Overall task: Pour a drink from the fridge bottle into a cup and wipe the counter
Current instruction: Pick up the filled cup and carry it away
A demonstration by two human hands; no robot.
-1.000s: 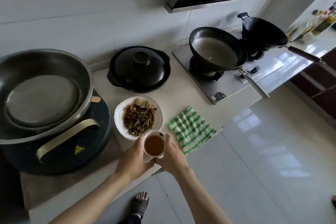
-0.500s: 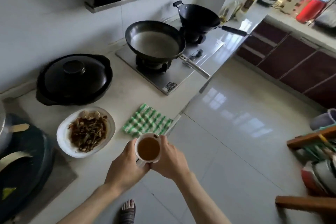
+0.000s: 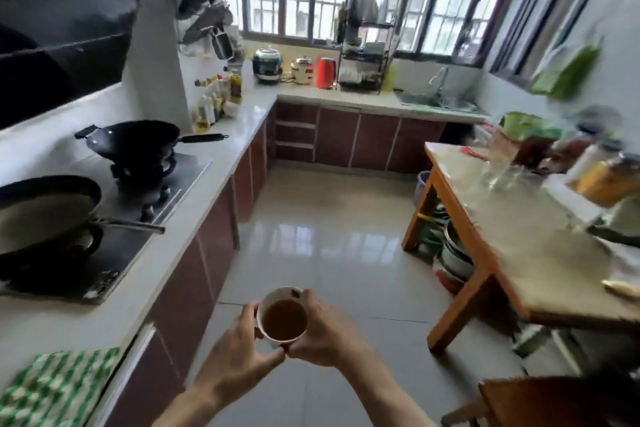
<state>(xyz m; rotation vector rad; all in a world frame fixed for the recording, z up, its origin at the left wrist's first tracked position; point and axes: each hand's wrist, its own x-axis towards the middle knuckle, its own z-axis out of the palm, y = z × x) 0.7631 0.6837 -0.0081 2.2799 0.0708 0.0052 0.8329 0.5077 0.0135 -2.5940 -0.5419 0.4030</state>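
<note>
Cup now away from counter, over floor (both-handed grip: left hand, right hand clamped round it).

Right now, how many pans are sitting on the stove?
2. A large wok sits on the near burner, its handle pointing toward the counter edge; a smaller black wok sits on the far burner. Nothing on the stove seems to be hidden.
</note>
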